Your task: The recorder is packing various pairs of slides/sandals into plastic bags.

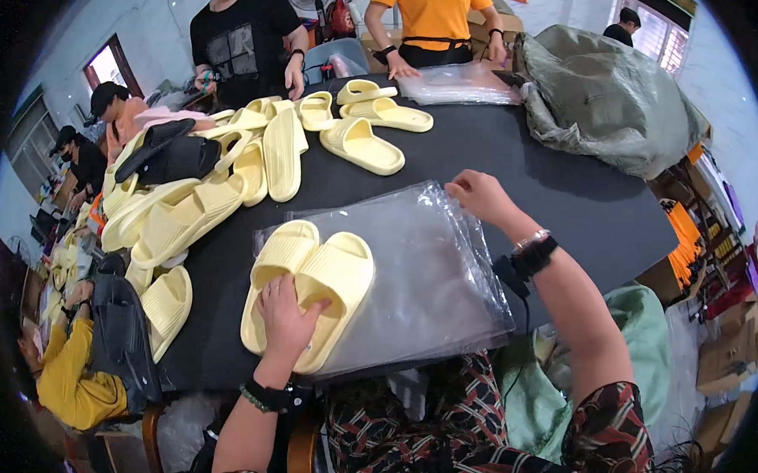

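A pair of pale yellow slide slippers (352, 263) lies side by side on a stack of clear plastic bags (423, 268), toes away from me. My left hand (286, 317) grips the pair where the two slippers meet, its thumb reaching into the right one. At the far right corner of the bags, my right hand (481, 196) has its fingers pinched on the edge of a bag; the fingertips are partly hidden. The bags look flat, with a wrinkled right border.
Many loose yellow slippers (188, 219) and some black ones (122, 324) are heaped along the left. More bags (461, 85) lie by a person in orange opposite. A large grey-green sack (609, 91) stands far right; a green sack (645, 326) sits near my right arm.
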Available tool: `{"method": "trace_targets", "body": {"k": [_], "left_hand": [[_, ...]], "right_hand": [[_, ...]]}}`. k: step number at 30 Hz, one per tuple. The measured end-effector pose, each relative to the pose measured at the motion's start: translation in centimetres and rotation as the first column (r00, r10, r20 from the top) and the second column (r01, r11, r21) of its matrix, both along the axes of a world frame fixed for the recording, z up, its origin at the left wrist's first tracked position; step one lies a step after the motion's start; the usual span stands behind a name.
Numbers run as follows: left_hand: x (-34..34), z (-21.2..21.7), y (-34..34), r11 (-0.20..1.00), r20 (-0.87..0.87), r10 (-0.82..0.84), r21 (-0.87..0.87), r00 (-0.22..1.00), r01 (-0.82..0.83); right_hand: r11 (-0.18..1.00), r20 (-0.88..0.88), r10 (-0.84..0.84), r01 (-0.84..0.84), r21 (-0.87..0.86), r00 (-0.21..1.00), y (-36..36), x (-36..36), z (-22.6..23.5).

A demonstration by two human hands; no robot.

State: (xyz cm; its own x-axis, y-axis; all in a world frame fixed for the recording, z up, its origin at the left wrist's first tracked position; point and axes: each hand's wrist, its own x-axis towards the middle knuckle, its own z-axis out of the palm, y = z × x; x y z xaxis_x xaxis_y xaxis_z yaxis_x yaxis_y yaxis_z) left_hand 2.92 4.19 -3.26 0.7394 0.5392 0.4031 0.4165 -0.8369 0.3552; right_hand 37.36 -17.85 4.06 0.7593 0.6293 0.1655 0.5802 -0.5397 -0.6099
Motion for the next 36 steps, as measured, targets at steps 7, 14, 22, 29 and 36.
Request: {"method": "trace_targets", "body": {"k": [7, 14, 22, 29, 36], "left_hand": [[-0.1, 0.5, -0.5, 0.999, 0.001, 0.003, -0.041, 1.000, -0.003], [0.3, 0.7, -0.8, 0.999, 0.033, -0.019, -0.025, 0.999, 0.020], [-0.9, 0.4, -0.1, 1.000, 0.036, 0.004, -0.002, 0.999, -0.004], [0.0, 0.4, 0.0, 0.999, 0.075, -0.010, 0.048, 0.997, 0.007], [0.5, 0.6, 1.6, 0.995, 0.175, -0.014, -0.091, 0.985, 0.031]], "right_hand": [[0.995, -0.359, -0.094, 0.081, -0.053, 0.928, 4.7, 1.5, -1.8], [0.920, -0.349, -0.104, 0.224, 0.323, 0.931, 4.1, 3.8, -5.3], [0.945, 0.375, 0.297, -0.327, 0.018, 0.878, 1.4, -3.8, -1.3], [0.645, 0.052, 0.614, -0.463, -0.608, 0.788, -4.8, -11.0, -2.8], [0.742, 0.134, 0.573, -0.443, -0.503, 0.808, -5.4, -10.5, -4.9]]}}
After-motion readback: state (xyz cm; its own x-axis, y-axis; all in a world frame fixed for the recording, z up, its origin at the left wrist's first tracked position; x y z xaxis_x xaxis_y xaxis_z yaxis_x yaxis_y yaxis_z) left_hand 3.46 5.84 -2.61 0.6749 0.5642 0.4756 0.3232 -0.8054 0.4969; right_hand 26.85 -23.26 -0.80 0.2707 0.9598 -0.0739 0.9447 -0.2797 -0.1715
